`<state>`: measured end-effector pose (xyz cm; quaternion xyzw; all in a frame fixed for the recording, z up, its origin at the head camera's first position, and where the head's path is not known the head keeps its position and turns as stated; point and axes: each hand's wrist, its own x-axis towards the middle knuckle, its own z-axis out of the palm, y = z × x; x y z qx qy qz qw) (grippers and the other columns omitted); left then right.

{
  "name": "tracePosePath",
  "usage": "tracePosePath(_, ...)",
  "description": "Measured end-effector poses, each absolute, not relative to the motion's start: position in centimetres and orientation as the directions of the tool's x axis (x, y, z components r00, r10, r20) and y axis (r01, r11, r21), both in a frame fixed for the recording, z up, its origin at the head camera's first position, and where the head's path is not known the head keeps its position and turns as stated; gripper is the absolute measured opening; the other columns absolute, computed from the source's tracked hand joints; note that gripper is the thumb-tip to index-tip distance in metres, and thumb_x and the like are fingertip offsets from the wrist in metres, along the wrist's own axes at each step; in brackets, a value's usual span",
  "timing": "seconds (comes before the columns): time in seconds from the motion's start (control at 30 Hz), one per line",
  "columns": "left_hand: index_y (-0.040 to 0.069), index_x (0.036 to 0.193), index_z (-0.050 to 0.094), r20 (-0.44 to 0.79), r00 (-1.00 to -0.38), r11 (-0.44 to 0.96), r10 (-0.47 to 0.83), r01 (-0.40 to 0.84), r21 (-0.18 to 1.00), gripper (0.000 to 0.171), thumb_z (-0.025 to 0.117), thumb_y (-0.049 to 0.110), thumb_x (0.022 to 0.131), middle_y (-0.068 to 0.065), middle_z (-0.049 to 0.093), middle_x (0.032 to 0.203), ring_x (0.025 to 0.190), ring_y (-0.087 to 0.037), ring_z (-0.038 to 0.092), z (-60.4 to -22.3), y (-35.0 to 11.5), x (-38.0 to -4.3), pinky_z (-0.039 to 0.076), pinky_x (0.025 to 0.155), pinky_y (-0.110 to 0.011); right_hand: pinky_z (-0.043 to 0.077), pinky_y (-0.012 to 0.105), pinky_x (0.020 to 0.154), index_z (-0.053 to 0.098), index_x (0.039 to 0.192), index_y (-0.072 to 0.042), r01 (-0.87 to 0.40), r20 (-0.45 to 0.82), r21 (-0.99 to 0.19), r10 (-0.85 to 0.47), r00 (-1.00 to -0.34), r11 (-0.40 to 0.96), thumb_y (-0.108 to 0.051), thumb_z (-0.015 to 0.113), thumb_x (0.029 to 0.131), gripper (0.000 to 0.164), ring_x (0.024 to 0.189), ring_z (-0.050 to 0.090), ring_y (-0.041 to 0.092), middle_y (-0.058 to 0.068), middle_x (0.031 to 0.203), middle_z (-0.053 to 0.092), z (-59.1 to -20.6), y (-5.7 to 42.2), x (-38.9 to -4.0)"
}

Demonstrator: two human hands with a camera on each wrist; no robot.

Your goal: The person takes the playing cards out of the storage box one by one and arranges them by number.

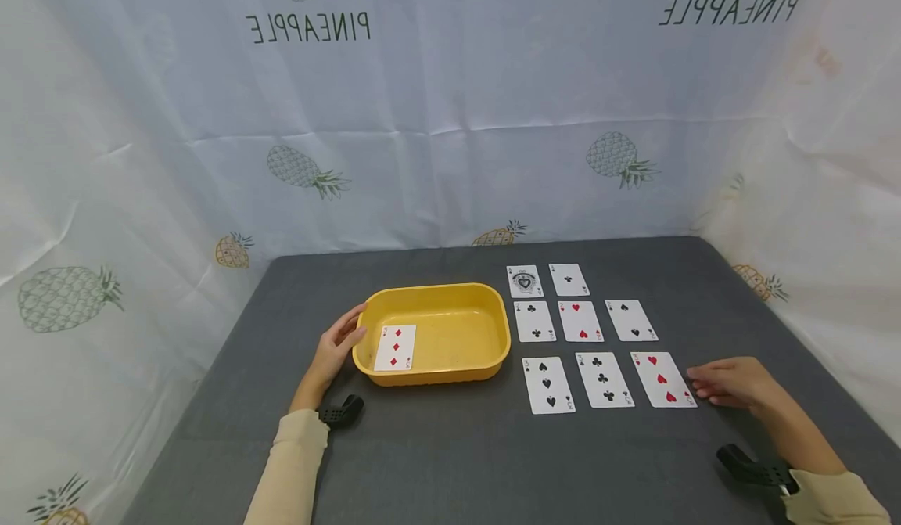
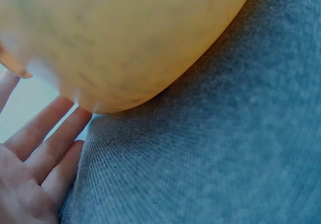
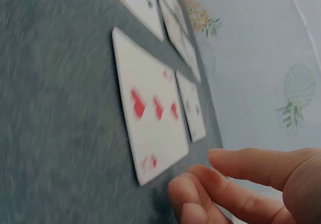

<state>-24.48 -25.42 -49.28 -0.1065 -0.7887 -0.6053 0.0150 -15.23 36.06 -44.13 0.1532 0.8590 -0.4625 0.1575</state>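
Observation:
A yellow plastic tray stands left of centre on the grey cloth, with a three of diamonds lying face up at its left end. My left hand rests against the tray's left side. In the left wrist view, its fingers stretch out to the tray's outer wall. At the right, my right hand is just beside the three of hearts, fingers loosely bent. The right wrist view shows the thumb and fingers apart, holding nothing, near a corner of that card.
Face-up cards lie in rows right of the tray: three of spades and three of clubs in front, two of clubs, two of hearts, two of spades behind, then two aces. A pineapple-print curtain hangs behind.

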Motion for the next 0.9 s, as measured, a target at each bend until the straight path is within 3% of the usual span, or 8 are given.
tracePosePath(0.27,0.010,0.147,0.041,0.153,-0.977,0.241,0.148,0.186,0.953,0.051,0.053,0.019,0.099,-0.022,0.046,0.147,0.108,0.016,0.051,-49.3,-25.4,-24.5,0.041,0.091,-0.004,0.056,0.020,0.066,0.068,0.107,0.008,0.311,-0.390,-0.827,-0.080,-0.917,0.468,-0.021,0.056,0.097,0.034,0.069,0.067,0.001,-0.013,0.075,0.072,-42.9,33.8,-16.0)
tracePosePath(0.53,0.010,0.146,0.041,0.155,-0.977,0.242,0.145,0.187,0.952,0.050,0.053,0.018,0.099,-0.022,0.046,0.147,0.109,0.015,0.050,-49.3,-25.4,-24.4,0.040,0.091,-0.003,0.058,0.022,0.076,0.057,0.121,0.013,0.246,-0.341,-0.912,-0.272,-0.900,0.329,-0.023,0.054,0.099,0.043,0.082,0.071,0.004,-0.009,0.089,0.075,-41.8,28.4,-17.3)
tracePosePath(0.9,0.013,0.147,0.041,0.129,-0.982,0.258,0.136,0.161,0.953,0.051,0.054,0.022,0.099,-0.020,0.047,0.147,0.109,0.012,0.051,-49.2,-25.2,-24.2,0.040,0.091,-0.004,0.058,0.025,0.080,0.050,0.125,0.018,0.204,-0.296,-0.944,-0.398,-0.868,0.259,-0.022,0.055,0.098,0.049,0.083,0.071,0.006,-0.007,0.088,0.073,-40.5,20.3,-18.9)
